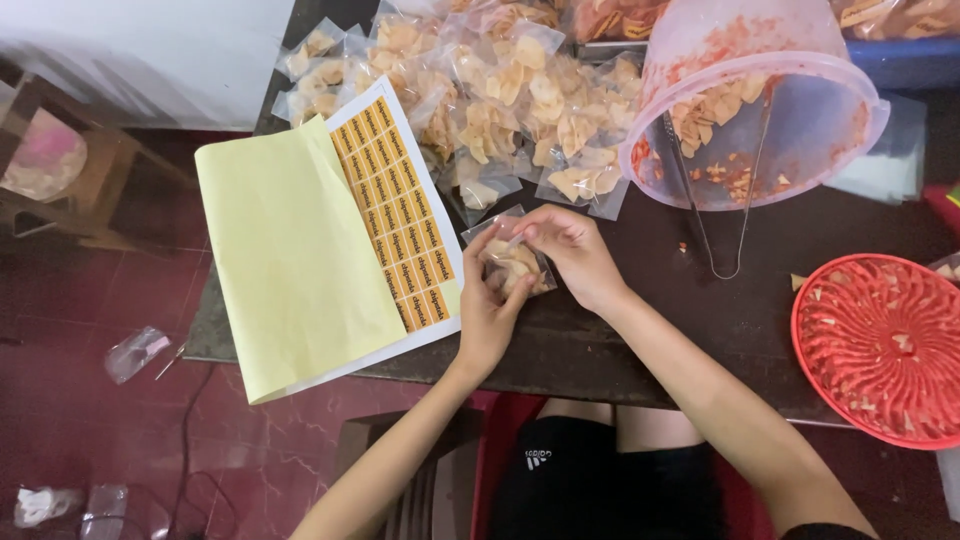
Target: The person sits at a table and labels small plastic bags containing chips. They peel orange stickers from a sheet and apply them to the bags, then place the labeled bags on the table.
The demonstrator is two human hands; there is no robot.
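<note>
Labelling is the step, I judge: my left hand [488, 312] cups a small clear chip bag [512, 262] while my right hand [568, 248] pinches at its top, perhaps pressing a sticker down, with the sticker sheet [398, 218] just left of my left hand for the next one.

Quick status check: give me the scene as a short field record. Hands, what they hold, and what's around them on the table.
left hand: cradles small clear bag of chips from the left side
right hand: fingertips pinch at the bag's top
sticker sheet: orange labels, yellow backing peeled back, left of the hands
filled bags: piled at the table's far side
tipped plastic tub: chips and red seasoning inside, metal tongs at its mouth
red round tray: right edge, crumbs only
</note>
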